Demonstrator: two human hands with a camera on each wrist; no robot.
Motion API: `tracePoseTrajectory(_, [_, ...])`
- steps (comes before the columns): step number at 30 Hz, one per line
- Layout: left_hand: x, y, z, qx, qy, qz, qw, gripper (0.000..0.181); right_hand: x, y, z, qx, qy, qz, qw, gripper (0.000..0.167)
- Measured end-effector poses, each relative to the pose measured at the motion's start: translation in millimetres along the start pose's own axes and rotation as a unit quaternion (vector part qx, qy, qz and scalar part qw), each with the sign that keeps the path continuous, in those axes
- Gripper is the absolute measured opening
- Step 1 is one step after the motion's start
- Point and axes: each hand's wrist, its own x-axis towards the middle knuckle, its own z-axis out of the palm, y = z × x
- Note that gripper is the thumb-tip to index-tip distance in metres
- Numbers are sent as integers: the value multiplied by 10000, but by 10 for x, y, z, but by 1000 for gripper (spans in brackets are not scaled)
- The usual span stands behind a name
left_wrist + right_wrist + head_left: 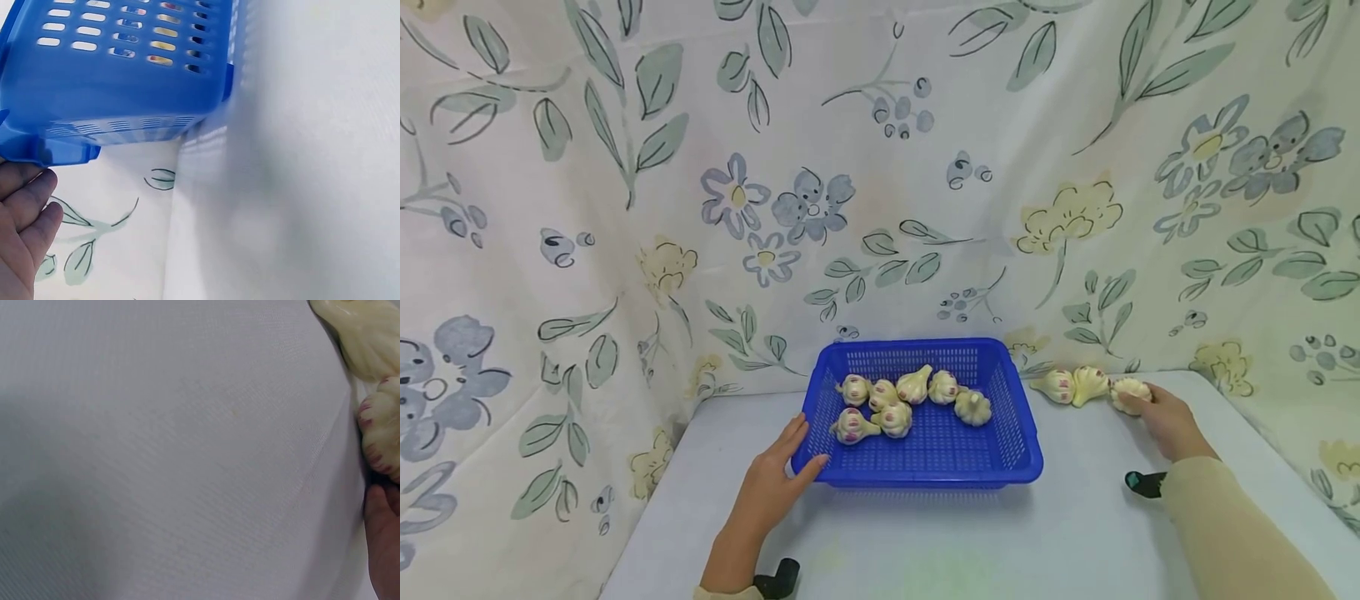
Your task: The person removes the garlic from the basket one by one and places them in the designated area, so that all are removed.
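A blue basket (925, 475) holds several garlic bulbs (913, 387), mostly on its left side. My left hand (775, 475) rests at the basket's left edge with fingers spread; in the left wrist view, that hand (25, 219) touches the rim of the basket (112, 94) from below. To the right of the basket, my right hand (1172, 421) has its fingers around a garlic bulb (1129, 396) on the table. The right wrist view has the hand (384, 544) against the purple-streaked bulb (382, 434); its far fingers are hidden.
Two more garlic bulbs (1090, 384) lie on the white table (925, 542) between the basket and my right hand. A floral curtain (887, 167) hangs behind the table and along its sides. Dark straps are at both wrists.
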Motion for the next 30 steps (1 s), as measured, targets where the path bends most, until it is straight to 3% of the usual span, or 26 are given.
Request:
tracePoseTrajectory(15, [9, -13, -51, -105, -310, -268, 9991, 80, -19, 41, 53, 2, -22, -66, 10000, 102])
tracePoseTrajectory(30, [25, -12, -7, -200, -225, -235, 9993, 81, -10, -18, 12, -94, 7, 62, 9999, 102])
